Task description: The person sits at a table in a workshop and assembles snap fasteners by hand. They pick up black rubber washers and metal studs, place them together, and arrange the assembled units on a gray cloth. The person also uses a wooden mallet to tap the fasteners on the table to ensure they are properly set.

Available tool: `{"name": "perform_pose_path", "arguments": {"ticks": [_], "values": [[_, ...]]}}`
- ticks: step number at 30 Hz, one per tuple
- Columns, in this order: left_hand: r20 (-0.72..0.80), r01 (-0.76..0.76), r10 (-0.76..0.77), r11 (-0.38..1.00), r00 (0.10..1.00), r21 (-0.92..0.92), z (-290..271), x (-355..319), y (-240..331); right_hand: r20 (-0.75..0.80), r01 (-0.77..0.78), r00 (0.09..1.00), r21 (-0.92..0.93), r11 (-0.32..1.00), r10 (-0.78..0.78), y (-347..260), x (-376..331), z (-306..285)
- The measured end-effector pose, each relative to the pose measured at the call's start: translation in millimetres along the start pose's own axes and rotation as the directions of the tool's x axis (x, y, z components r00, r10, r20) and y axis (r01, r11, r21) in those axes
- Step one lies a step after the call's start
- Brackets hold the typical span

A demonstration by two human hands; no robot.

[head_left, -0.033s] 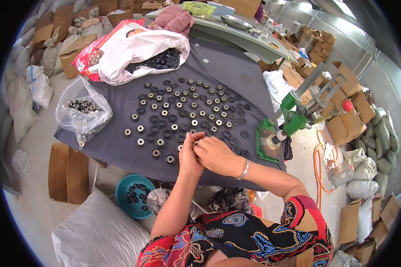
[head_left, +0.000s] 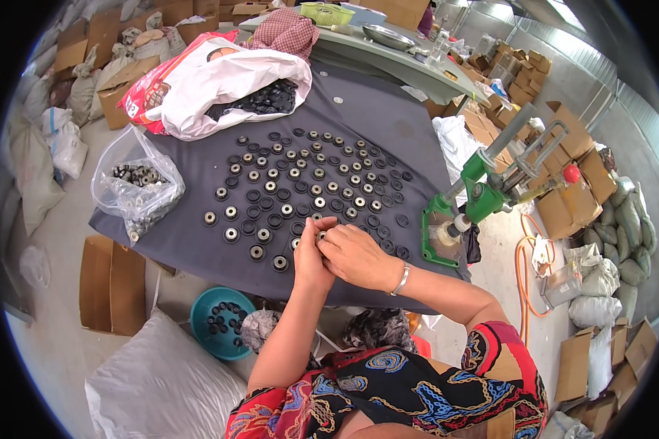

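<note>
My left hand [head_left: 314,256] and my right hand [head_left: 359,254] meet above the front part of the dark grey cloth-covered table [head_left: 190,157]. Both are closed, with the fingertips pressed together. A glint of metal shows between them, but fingers hide most of whatever they hold. Just beyond and left of my hands lie many small black rings [head_left: 274,220], spread over the cloth. Several have a round metal bearing [head_left: 280,262] seated in the middle; others show only the black ring. A bracelet circles my right wrist.
A green hand press [head_left: 483,194] with a red knob stands at the table's right edge. On the left are a clear bag of metal parts [head_left: 143,183] and a white-and-red sack [head_left: 190,102] holding black pieces. Below sits a teal basin [head_left: 231,351] beside a large white sack [head_left: 161,384].
</note>
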State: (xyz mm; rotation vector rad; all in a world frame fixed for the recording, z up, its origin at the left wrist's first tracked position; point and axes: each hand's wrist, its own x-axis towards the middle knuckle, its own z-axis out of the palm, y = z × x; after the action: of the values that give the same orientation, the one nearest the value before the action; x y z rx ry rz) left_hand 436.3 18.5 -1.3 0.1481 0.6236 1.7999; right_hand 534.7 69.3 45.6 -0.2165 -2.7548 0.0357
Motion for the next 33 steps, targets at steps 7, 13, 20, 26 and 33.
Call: {"name": "perform_pose_path", "arguments": {"ticks": [7,13,20,26,33], "values": [[0.009,-0.004,0.005,0.999,1.0,-0.046,-1,2,-2,-0.084,0.013,0.996,0.193,0.981,0.003,8,1,3],[-0.014,0.03,-0.032,0.991,0.999,-0.128,-2,6,-9,-0.017,0.048,0.999,0.243,0.969,-0.045,17,-3,0],[0.027,0.023,-0.022,0.998,0.999,-0.06,-1,11,-12,-0.09,-0.017,0.995,0.328,0.945,0.049,25,-4,-8],[0.035,-0.018,0.024,0.987,0.999,-0.159,-17,16,5,-0.167,-0.356,0.874,0.418,0.836,0.456,60,-16,-57],[0.009,-0.01,0.011,0.991,1.0,-0.136,-13,17,3,0.077,-0.422,0.906,0.193,0.886,0.416,82,-54,-21]]}}
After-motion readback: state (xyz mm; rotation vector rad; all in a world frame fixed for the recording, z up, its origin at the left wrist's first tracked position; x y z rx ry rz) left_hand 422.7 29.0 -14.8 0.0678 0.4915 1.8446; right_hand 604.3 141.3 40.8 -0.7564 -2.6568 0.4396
